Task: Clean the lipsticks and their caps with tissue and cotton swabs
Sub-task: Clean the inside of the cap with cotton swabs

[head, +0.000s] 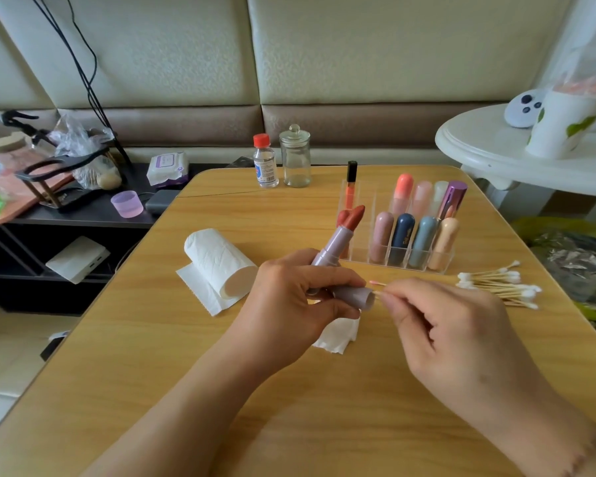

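A wooden table (289,407) is bearing everything, with a toilet tissue roll (217,261) lying on its side left of centre and a clear acrylic organizer (398,256) standing at the right, holding capped lipsticks upright in its compartments. The person's left hand (291,297) is curling its fingers tightly round an uncapped mauve lipstick (338,241), its reddish bullet pointing up and away, and is also gripping the lipstick's cap (356,296) with the open mouth facing right. A crumpled tissue piece (338,335) is showing under this hand. The right hand (455,333) is pinching a cotton swab (375,283) between fingertips, its pink-stained tip sitting just beside the cap's mouth. A pile of clean cotton swabs (499,284) is lying near the organizer, just right of the hands
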The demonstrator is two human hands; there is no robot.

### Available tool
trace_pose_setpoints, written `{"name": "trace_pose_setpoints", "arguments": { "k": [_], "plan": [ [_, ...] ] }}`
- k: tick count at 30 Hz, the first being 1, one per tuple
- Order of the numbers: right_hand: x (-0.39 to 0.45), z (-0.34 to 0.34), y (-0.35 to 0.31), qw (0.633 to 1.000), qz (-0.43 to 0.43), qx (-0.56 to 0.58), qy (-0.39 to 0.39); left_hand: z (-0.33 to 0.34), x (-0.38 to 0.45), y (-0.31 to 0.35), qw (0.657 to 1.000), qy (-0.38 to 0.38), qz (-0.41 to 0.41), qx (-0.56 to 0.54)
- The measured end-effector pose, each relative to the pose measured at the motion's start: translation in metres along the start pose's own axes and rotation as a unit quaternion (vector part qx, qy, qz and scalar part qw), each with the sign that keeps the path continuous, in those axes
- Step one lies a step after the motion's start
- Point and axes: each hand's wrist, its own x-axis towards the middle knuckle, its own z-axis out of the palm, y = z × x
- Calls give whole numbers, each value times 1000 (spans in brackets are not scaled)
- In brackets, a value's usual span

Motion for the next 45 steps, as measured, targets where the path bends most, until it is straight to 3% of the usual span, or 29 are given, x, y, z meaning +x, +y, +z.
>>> {"name": "trace_pose_setpoints", "arguments": {
  "k": [11,15,19,22,27,33,39,42,45],
  "plan": [
    [1,0,1,999,8,30,-42,-1,1,-3,1000,11,-3,0],
    [3,-1,4,1000,21,17,-16,1,1,-1,1000,6,-2,6],
    [3,-1,2,997,14,41,-57,1,2,-4,1000,23,-6,-2],
    [4,-4,1,996,24,86,-27,0,1,-4,1000,11,-7,3],
    [3,-6,5,998,32,41,-21,1,4,-6,1000,26,-13,6],
    [2,-6,4,988,50,130,-64,-6,5,-9,999,42,-12,9],
    [3,-7,5,995,49,92,6,-5,4,-6,999,36,-1,28],
    [3,-7,3,996,49,66,-44,-6,5,-9,999,39,5,32],
    [3,-8,3,988,43,118,-89,-6,2,-8,999,29,1,43]
  ]
}}
